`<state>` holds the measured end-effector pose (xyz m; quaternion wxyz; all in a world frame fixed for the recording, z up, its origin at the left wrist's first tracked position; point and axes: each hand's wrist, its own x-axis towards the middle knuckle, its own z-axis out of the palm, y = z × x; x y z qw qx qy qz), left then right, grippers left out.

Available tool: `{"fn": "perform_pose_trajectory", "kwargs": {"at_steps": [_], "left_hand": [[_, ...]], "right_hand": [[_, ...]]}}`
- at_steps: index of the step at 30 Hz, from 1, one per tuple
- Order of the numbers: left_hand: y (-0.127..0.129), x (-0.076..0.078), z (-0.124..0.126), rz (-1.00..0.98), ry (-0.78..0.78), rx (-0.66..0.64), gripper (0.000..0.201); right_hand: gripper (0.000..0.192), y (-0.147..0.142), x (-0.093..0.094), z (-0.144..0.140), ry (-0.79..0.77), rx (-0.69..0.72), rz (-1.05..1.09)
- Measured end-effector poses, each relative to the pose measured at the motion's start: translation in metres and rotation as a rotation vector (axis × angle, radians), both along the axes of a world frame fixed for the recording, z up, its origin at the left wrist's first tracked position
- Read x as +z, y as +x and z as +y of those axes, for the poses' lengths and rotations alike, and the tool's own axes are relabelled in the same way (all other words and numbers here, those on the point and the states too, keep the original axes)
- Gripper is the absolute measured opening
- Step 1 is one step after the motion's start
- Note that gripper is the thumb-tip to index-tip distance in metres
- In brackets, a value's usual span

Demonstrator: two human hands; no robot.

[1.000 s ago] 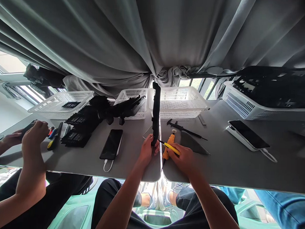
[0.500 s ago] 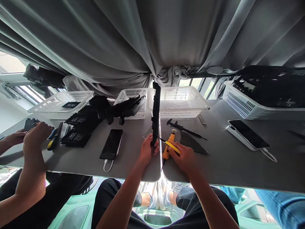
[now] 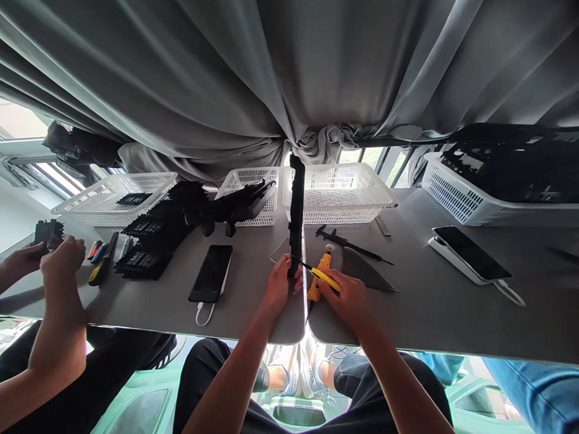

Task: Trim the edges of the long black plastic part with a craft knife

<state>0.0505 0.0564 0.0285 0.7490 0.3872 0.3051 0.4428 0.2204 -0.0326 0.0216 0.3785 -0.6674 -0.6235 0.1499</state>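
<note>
My left hand is closed around the lower end of a long black plastic part, which stands roughly upright in front of me. In my right hand is a yellow craft knife, its dark tip at the lower end of the black part. Whether the tip touches the part I cannot tell. Just under the knife lies an orange-handled tool with a round pale end. Beyond my right hand rest a black caliper and a dark triangular piece.
White baskets line the back of the grey table. Left of me are a phone and a pile of black parts; another phone lies right. A co-worker's hands hold a dark part at far left.
My hands and the black part have barely moved; the knife has shifted very slightly. At far left, the co-worker's hands have moved left, lifting the dark part into clearer view.
</note>
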Motion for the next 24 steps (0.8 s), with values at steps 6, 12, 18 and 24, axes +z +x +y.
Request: {"fn": "perform_pose_trajectory", "kwargs": {"at_steps": [6, 12, 18, 24], "left_hand": [[-0.0023, 0.0026, 0.0002, -0.021, -0.019, -0.001, 0.033], [-0.0047, 0.0054, 0.0007, -0.055, -0.038, 0.008, 0.026], [-0.0055, 0.0041, 0.0026, -0.088, -0.059, 0.014, 0.023], [-0.0088, 0.0049, 0.0045, -0.111, -0.094, 0.013, 0.025]], "right_hand": [[0.038, -0.0001, -0.0005, -0.0008, 0.012, 0.008, 0.011], [0.04, -0.0009, -0.0009, -0.0008, -0.001, -0.01, -0.005], [0.039, 0.0026, 0.0011, -0.0017, 0.005, -0.018, 0.034], [0.034, 0.0034, -0.0022, -0.0024, 0.002, -0.006, 0.014]]}}
